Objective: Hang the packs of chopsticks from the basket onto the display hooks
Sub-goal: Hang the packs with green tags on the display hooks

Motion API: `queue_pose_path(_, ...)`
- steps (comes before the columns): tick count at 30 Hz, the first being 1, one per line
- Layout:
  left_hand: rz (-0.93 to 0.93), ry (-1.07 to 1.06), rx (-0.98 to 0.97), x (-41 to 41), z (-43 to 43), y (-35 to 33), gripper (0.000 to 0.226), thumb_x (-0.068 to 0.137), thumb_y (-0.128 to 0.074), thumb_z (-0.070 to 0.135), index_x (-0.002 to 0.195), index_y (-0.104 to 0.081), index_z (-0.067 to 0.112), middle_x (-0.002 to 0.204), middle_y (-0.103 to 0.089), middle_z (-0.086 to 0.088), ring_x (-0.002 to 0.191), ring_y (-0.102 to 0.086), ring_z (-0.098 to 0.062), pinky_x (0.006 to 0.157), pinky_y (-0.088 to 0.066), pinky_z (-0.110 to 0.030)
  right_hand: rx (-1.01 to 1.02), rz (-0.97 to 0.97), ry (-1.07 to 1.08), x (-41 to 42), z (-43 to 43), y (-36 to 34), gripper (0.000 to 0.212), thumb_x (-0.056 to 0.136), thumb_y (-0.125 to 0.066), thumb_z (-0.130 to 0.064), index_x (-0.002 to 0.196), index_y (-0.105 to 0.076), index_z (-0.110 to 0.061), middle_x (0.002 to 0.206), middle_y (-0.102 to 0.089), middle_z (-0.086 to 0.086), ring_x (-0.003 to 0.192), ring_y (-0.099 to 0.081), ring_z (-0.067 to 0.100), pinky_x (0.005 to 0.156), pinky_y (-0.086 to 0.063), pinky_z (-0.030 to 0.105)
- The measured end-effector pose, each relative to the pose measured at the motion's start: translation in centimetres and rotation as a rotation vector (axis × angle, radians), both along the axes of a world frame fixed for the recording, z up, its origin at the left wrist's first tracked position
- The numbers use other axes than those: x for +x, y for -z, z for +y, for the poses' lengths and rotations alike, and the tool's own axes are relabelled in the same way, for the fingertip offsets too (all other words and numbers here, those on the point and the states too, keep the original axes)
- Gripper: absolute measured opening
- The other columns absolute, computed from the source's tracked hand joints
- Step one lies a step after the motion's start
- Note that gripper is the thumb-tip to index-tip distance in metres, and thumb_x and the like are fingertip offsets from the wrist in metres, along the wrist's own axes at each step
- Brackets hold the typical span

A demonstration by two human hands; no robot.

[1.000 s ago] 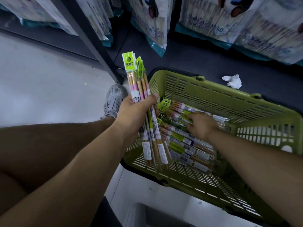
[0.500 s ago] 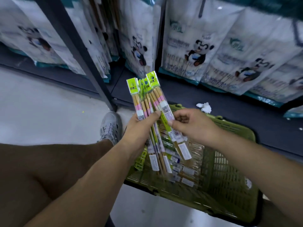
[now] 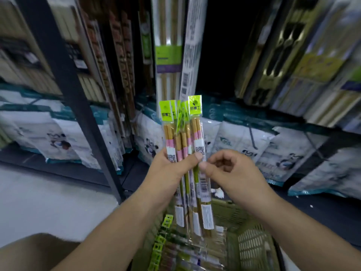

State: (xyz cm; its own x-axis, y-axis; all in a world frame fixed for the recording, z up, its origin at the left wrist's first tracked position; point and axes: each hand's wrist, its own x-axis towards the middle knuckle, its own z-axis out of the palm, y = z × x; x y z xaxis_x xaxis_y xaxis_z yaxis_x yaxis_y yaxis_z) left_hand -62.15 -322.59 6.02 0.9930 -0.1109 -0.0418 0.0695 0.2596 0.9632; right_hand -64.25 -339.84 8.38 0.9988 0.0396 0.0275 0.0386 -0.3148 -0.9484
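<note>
My left hand (image 3: pixel 170 171) grips a bundle of several chopstick packs (image 3: pixel 183 137), held upright with their bright green header cards on top. My right hand (image 3: pixel 229 171) is beside it, thumb and fingers pinching the rightmost pack of the bundle near its middle. Below my hands stands the green plastic basket (image 3: pixel 252 243) on the floor, with more chopstick packs (image 3: pixel 175 251) lying in it. No display hook shows plainly; the shelving above is blurred.
A dark shelf upright (image 3: pixel 64 90) slants down at the left. Hanging packs of chopsticks and cutlery (image 3: pixel 170 45) fill the racks ahead. White panda-print bags (image 3: pixel 273 151) lean along the lower shelf. Pale floor lies at the left. A crumpled white scrap (image 3: pixel 218 193) lies behind the basket.
The view has tilted up from the basket to the racks. My right hand came out of the basket with a pack and joined it to the bundle, which rose in front of the shelves.
</note>
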Motion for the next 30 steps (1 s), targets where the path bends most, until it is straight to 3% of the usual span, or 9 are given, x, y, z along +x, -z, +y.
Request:
queue_pose_path(2,-0.074,0.034,0.023,0.5,-0.1,-2.4,0.034,0.078,-0.085,0.025,0.109,-0.075,0.015,0.1,-0.081,-0.007,0.093,-0.078,-0.024,0.074,-0.061,-0.028,0.015,-0.103,0.045,0.5,0.1,-2.9,0.019,0.077,-0.076,-0.052,0.084,-0.07,-0.035,0.081,-0.07,0.002,0.075,-0.067,0.02,0.064,-0.058,0.028)
queue_pose_path(5,-0.171,0.08,0.065,1.5,-0.5,-5.5,0.023,0.082,-0.082,0.02,0.105,-0.078,0.02,0.098,-0.081,-0.006,0.092,-0.078,-0.022,0.073,-0.06,-0.024,0.03,-0.264,0.114,1.8,0.2,-7.5,0.015,0.086,-0.076,-0.04,0.092,-0.069,-0.029,0.085,-0.068,0.005,0.08,-0.066,0.026,0.063,-0.059,0.033)
queue_pose_path(9,-0.23,0.092,0.094,2.9,-1.2,-7.9,0.028,0.08,-0.088,0.022,0.105,-0.077,0.024,0.101,-0.081,-0.005,0.096,-0.078,-0.023,0.083,-0.062,-0.038,-0.013,-0.393,0.143,3.4,0.3,-11.9,0.011,0.089,-0.076,-0.033,0.089,-0.07,-0.025,0.081,-0.069,0.004,0.076,-0.066,0.023,0.062,-0.059,0.031)
queue_pose_path(11,-0.24,0.087,0.099,3.4,-1.4,-8.7,0.036,0.075,-0.088,0.03,0.109,-0.076,0.022,0.102,-0.081,-0.005,0.098,-0.077,-0.024,0.09,-0.059,-0.044,-0.042,-0.396,0.148,4.2,0.2,-13.0,0.01,0.089,-0.076,-0.033,0.087,-0.071,-0.024,0.079,-0.07,0.002,0.075,-0.067,0.021,0.063,-0.061,0.032)
queue_pose_path(15,-0.218,0.065,0.094,4.5,-1.6,-8.8,0.029,0.077,-0.091,0.026,0.102,-0.077,0.026,0.098,-0.081,-0.002,0.093,-0.078,-0.021,0.088,-0.059,-0.044,-0.074,-0.355,0.144,5.5,0.0,-14.1,0.005,0.091,-0.076,-0.028,0.09,-0.071,-0.026,0.079,-0.07,0.003,0.073,-0.067,0.019,0.063,-0.06,0.032)
queue_pose_path(19,-0.198,0.06,0.049,5.0,-2.0,-8.7,0.027,0.077,-0.091,0.022,0.095,-0.077,0.037,0.096,-0.082,0.0,0.091,-0.078,-0.02,0.073,-0.06,-0.027,-0.076,-0.35,0.088,6.3,0.1,-14.8,0.006,0.092,-0.075,-0.019,0.091,-0.072,-0.024,0.068,-0.064,-0.005,0.063,-0.058,0.008,0.055,-0.047,0.018)
queue_pose_path(23,-0.218,0.056,0.006,5.6,-2.2,-9.2,0.038,0.066,-0.093,0.038,0.1,-0.077,0.04,0.102,-0.081,0.0,0.097,-0.077,-0.021,0.088,-0.059,-0.042,-0.016,-0.376,0.105,7.1,0.5,-15.1,0.007,0.093,-0.073,-0.02,0.091,-0.073,-0.026,0.068,-0.058,-0.007,0.062,-0.054,0.005,0.055,-0.043,0.016)
queue_pose_path(27,-0.245,0.058,-0.061,6.6,-2.2,-9.8,0.046,0.061,-0.087,0.047,0.105,-0.077,0.037,0.107,-0.081,0.001,0.101,-0.077,-0.022,0.083,-0.061,-0.035,0.047,-0.458,0.123,7.7,1.2,-15.8,0.012,0.096,-0.069,-0.021,0.091,-0.074,-0.032,0.063,-0.055,-0.013,0.057,-0.049,0.003,0.053,-0.042,0.017)
queue_pose_path(30,-0.23,0.002,-0.068,7.1,-2.0,-10.0,0.049,0.059,-0.088,0.049,0.106,-0.076,0.038,0.107,-0.08,0.004,0.101,-0.076,-0.02,0.092,-0.059,-0.044,0.058,-0.511,0.163,8.1,1.6,-17.0,0.012,0.096,-0.068,-0.02,0.087,-0.071,-0.027,0.062,-0.056,-0.015,0.056,-0.049,0.0,0.054,-0.042,0.013)
